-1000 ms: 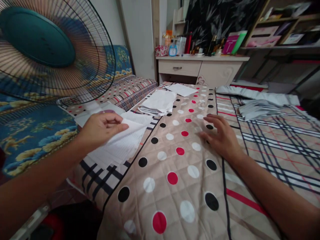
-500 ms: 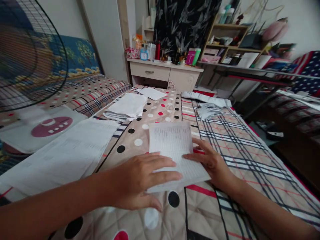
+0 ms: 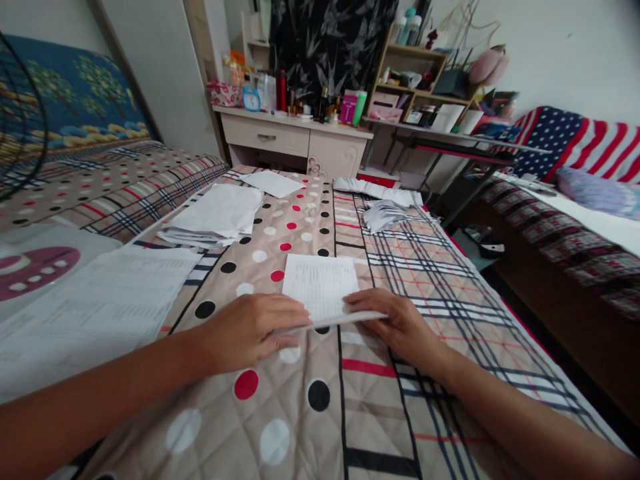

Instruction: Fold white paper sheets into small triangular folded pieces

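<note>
Both hands pinch the near edge of a printed paper (image 3: 321, 283): the left hand (image 3: 270, 323) grips its left end and the right hand (image 3: 400, 327) its right end, fingertips over the paper and the edge raised between them. The paper is on the quilted cover (image 3: 280, 393), its lined print facing up. That raised edge runs from left hand to right, nearly crosswise, while the far edge points straight away from the person. Whether its long axis runs crosswise or away cannot be told, as the near part is seen edge-on.

To the left of the left hand, printed sheets (image 3: 145, 283) lie spread, beside a fan base (image 3: 30, 270) with a purple panel. Beyond the left hand is a stack of white paper (image 3: 215, 210), its lower edges uneven, and past that a white sheet (image 3: 273, 183) set aslant. Beyond the right hand lie fanned-out papers (image 3: 384, 215), with a long white bundle (image 3: 377, 191) just behind.

Farther off, ahead of both hands, a desk (image 3: 285, 143) carries a patterned box (image 3: 225, 93), its contents too blurred to name, a blue clock (image 3: 251, 99), a red bottle (image 3: 281, 91) and a green tube (image 3: 359, 109). To its right, a shelf unit (image 3: 373, 87) holds a pink box (image 3: 385, 113) in its lower left compartment.
</note>
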Demonstrator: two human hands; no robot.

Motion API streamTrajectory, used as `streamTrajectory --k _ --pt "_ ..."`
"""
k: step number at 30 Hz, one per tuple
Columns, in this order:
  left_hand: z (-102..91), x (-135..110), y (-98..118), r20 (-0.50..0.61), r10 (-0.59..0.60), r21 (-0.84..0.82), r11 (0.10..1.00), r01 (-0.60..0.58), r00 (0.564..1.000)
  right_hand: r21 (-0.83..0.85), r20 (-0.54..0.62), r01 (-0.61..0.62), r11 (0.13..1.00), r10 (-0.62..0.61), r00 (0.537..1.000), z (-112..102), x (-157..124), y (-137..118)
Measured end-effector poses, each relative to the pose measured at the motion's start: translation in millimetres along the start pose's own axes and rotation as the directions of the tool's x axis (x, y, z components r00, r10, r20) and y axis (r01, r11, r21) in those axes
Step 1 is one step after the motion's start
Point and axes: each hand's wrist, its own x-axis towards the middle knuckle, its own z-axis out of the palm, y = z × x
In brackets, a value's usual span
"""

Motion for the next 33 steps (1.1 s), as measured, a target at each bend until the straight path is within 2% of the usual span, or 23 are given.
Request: streamTrajectory --k 1,2,4,5,7,8,10,12,15,18,21,26,29,31,33 --pt "-0.8 6.3 -2.8 -0.034 -0.101 -0.048 0.994 0.099 0.994 0.025 -0.011 -0.096 0.995 0.096 0.995 -0.9 7.1 0.2" --pt "-1.5 12.7 -6.7 -0.067 -0.231 -0.103 0.969 0.224 0.971 0.038 -0.013 -0.176 0.984 0.177 0.984 -1.4 14.6 0.9" --pt "-1.4 25.4 -18.3 -0.115 -0.495 -0.239 0.855 0.46 0.861 0.064 -0.058 -0.254 0.965 0.258 0.964 -0.5 29.1 3.9" --pt "-0.5 31.0 -25.7 -0.117 -0.569 -0.317 0.798 0.512 0.814 0.053 -0.099 -0.263 0.963 0.267 0.959 0.9 35.2 6.1" --pt "2.6 40.0 -40.5 -0.135 -0.616 -0.434 0.741 0.512 0.776 -0.024 -0.18 -0.274 0.961 0.266 0.947 5.6 43.8 11.2" --pt "4.4 43.3 -46.6 -0.143 -0.626 -0.438 0.734 0.518 0.766 -0.076 -0.212 -0.287 0.955 0.266 0.94 8.6 46.1 13.4" --pt "7.0 47.5 -53.2 -0.194 -0.626 -0.319 0.769 0.555 0.755 -0.161 -0.257 -0.327 0.931 0.28 0.925 14.5 47.9 16.4" --pt "7.8 49.4 -51.8 -0.264 -0.599 -0.117 0.798 0.592 0.756 -0.202 -0.291 -0.368 0.908 0.303 0.908 19.0 47.8 16.9" --pt "6.9 49.5 -43.2 -0.346 -0.538 0.065 0.804 0.592 0.769 -0.214 -0.325 -0.412 0.886 0.333 0.885 21.6 48.4 14.6" --pt "7.5 48.7 -41.5 -0.381 -0.506 0.034 0.829 0.558 0.774 -0.204 -0.337 -0.448 0.871 0.367 0.867 21.7 50.3 13.0" --pt "11.6 49.9 -49.2 -0.375 -0.536 -0.153 0.841 0.52 0.757 -0.174 -0.361 -0.478 0.861 0.396 0.844 22.8 50.2 14.5" --pt "15.5 60.3 -56.9 -0.412 -0.598 -0.443 0.791 0.423 0.687 -0.207 -0.433 -0.497 0.843 0.377 0.819 24.6 50.2 15.7" --pt "12.7 69.2 -54.3 -0.372 -0.648 -0.623 0.705 0.339 0.664 -0.215 -0.423 -0.537 0.816 0.417 0.804 23.3 56.8 14.0" --pt "11.2 74.9 -53.3 -0.302 -0.692 -0.741 0.603 0.295 0.656 -0.152 -0.426 -0.608 0.779 0.503 0.752 23.2 62.8 15.1" --pt "12.0 80.1 -54.4 -0.299 -0.723 -0.804 0.542 0.243 0.623 0.01 -0.421 -0.658 0.753 0.6 0.68 24.9 67.6 19.0"
